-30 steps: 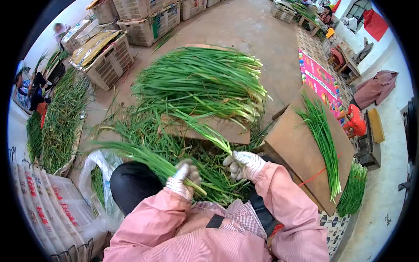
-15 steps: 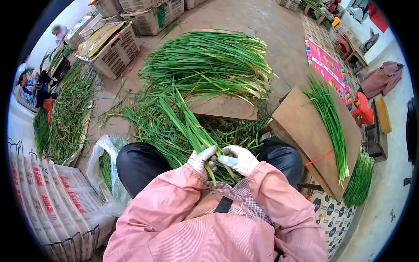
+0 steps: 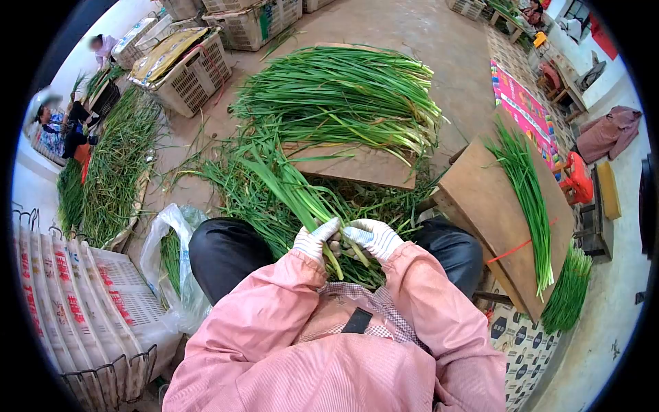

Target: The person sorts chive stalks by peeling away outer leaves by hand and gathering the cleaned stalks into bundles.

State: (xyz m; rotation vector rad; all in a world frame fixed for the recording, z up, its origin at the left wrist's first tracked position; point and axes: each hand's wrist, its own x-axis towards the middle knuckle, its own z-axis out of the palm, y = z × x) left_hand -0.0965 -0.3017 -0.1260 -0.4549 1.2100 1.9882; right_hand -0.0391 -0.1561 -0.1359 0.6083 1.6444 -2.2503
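A small bunch of garlic chives point(image 3: 292, 190) runs up and to the left from my lap, its pale stem ends pointing toward me. My left hand point(image 3: 316, 240), in a whitish glove, is closed around the stems. Close beside it, my gloved right hand point(image 3: 374, 239) pinches at the stem ends of the same bunch; its fingertips are partly hidden. In front lies a big heap of chives point(image 3: 336, 96) on a low wooden board point(image 3: 350, 165). Loose leaves and trimmings point(image 3: 254, 199) cover the floor between my knees.
At right, a tilted wooden board point(image 3: 473, 185) bears chives point(image 3: 525, 206) beside a red tie point(image 3: 511, 251). More chives point(image 3: 566, 292) stand below. White crates point(image 3: 89, 288) and a plastic bag point(image 3: 185, 295) are at left. Stacked crates point(image 3: 192, 75) stand behind; people point(image 3: 58, 134) sit far left.
My hands stay on the chives and have shifted slightly, the right one a little toward the left. The whole view has moved a bit to the right.
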